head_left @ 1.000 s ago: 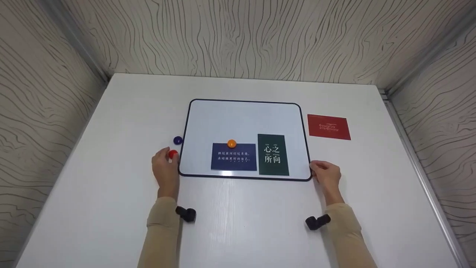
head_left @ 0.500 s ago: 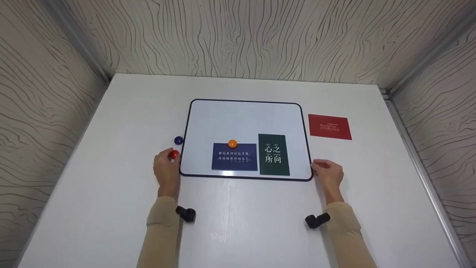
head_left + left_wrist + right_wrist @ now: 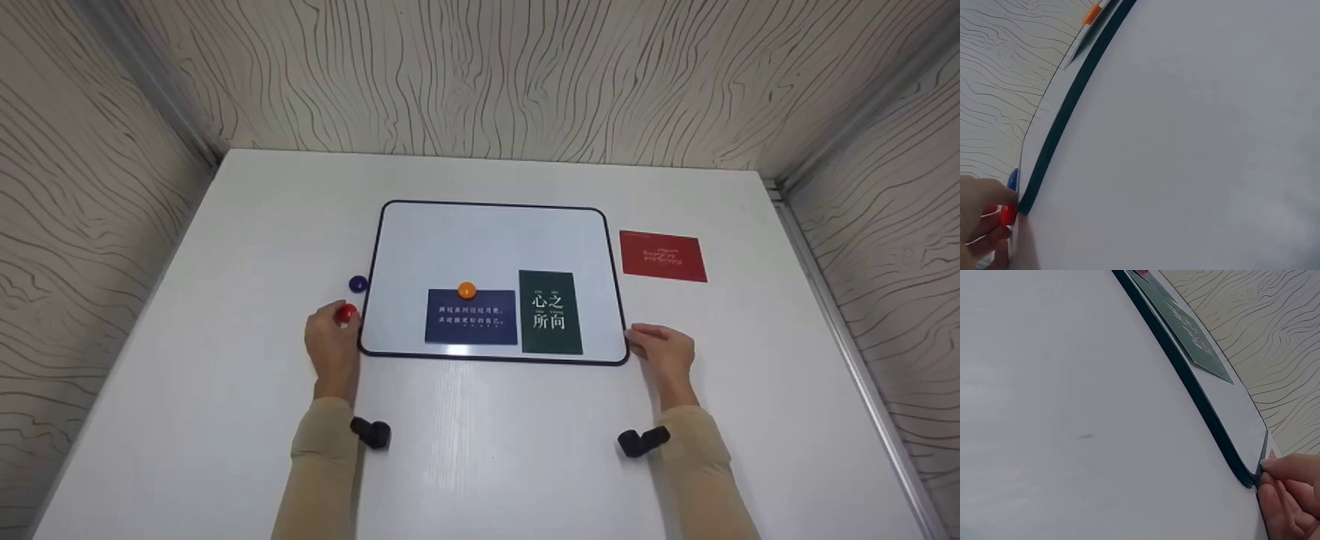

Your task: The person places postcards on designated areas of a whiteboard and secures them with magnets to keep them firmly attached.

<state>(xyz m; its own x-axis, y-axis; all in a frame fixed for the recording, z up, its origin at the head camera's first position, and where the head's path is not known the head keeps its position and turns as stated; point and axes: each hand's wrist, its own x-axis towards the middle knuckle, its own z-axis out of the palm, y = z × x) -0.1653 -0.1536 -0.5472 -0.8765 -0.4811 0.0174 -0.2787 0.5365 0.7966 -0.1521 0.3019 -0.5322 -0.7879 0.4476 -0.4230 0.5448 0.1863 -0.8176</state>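
Note:
A whiteboard [image 3: 480, 240] with a dark frame lies flat on the table. My left hand [image 3: 330, 345] is beside its left edge, thumb and fingers pinching a round red magnet [image 3: 346, 313]. Just above that hand, a dark blue magnet [image 3: 358, 284] lies against the frame. At the lower right corner, my right hand [image 3: 666, 352] pinches the board's edge between thumb and fingers. On the board are a blue card [image 3: 471, 326] with white writing and an upright green card [image 3: 550, 322]. An orange magnet [image 3: 466, 290] sits over the blue card's top edge.
A red card [image 3: 663, 256] lies on the white table [image 3: 480, 465] right of the board. Patterned panels [image 3: 480, 82] stand behind and at both sides. A black camera [image 3: 372, 433] is at the left wrist, another camera [image 3: 643, 441] at the right.
The red magnet now sits slightly deeper between my left fingers and thumb. My right hand stays at the board's corner. The cards and the other magnets have not moved.

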